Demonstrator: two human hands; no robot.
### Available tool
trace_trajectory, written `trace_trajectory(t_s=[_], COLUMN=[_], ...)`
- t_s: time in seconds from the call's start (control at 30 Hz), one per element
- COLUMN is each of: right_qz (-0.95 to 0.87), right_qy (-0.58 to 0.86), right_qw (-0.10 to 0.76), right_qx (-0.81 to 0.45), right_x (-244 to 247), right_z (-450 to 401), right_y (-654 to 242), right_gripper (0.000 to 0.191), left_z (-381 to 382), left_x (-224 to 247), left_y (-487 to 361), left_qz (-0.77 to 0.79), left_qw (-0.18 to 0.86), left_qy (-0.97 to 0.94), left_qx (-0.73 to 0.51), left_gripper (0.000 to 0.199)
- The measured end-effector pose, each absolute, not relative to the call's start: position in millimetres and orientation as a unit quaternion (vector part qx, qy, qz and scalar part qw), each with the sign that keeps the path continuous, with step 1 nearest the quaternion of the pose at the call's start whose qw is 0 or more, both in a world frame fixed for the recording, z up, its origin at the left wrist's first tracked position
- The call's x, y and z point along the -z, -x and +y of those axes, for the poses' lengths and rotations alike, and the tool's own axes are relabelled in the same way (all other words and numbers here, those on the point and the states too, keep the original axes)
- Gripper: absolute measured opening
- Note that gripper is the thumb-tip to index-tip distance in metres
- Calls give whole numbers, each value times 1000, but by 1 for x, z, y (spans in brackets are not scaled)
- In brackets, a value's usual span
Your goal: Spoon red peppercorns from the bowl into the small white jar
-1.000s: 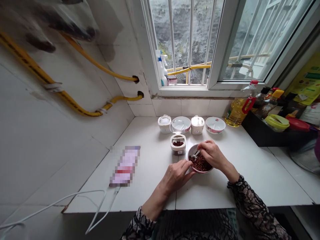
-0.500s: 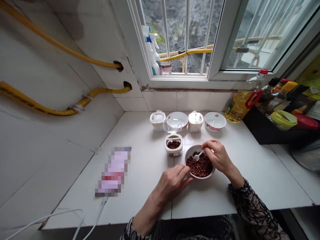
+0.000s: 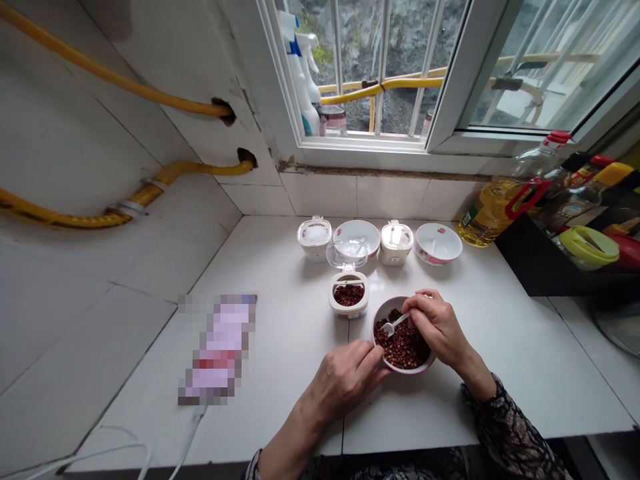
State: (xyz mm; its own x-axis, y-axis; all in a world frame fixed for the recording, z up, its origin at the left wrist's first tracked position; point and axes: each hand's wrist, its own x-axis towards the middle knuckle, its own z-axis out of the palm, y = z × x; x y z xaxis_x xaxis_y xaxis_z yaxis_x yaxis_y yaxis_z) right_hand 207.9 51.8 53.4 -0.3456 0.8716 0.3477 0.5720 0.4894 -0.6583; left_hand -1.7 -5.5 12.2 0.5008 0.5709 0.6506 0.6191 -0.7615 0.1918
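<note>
A round bowl [image 3: 376,325] holds dark red-brown dried grains that look like Sichuan peppercorns [image 3: 406,348]. My left hand [image 3: 347,367] grips the bowl's left rim, thumb low on the outside. Between the fingers of my right hand [image 3: 436,325] is a small white spoon [image 3: 397,323], its scoop resting at the surface of the peppercorns. Just behind the bowl and to its left stands a seasoning jar [image 3: 349,308], its clear lid [image 3: 347,254] raised, with the same peppercorns inside.
Along the back stand a lidded jar of white contents [image 3: 314,238], a floral bowl [image 3: 357,235], another lidded jar [image 3: 397,244] and a second floral bowl [image 3: 439,244]. An oil bottle [image 3: 483,212] and a black condiment box [image 3: 540,267] are at right. A blurred phone-like object [image 3: 220,350] with a cable lies left.
The camera view has shifted slightly. The spoon's scoop has moved a little left and down over the peppercorns, while my left hand keeps its hold on the bowl.
</note>
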Motion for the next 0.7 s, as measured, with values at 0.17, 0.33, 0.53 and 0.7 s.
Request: trace_trajectory(t_s=[0.17, 0.33, 0.53, 0.7], right_qz=[-729, -660, -591, -572], right_qy=[508, 540, 553, 550], right_qw=[358, 381, 407, 418], right_qx=[-287, -357, -424, -441], right_x=[-54, -60, -64, -64], right_z=[50, 51, 52, 52], right_y=[-208, -207, -206, -205], right_gripper=[22, 20, 19, 18], left_z=[-5, -6, -7, -6], left_x=[-13, -14, -13, -12], left_y=[1, 3, 3, 3], left_qz=[-341, -342, -343, -343], left_qw=[29, 28, 19, 27], left_qy=[865, 867, 867, 865], left_qx=[367, 362, 361, 366], left_gripper=[21, 21, 20, 20])
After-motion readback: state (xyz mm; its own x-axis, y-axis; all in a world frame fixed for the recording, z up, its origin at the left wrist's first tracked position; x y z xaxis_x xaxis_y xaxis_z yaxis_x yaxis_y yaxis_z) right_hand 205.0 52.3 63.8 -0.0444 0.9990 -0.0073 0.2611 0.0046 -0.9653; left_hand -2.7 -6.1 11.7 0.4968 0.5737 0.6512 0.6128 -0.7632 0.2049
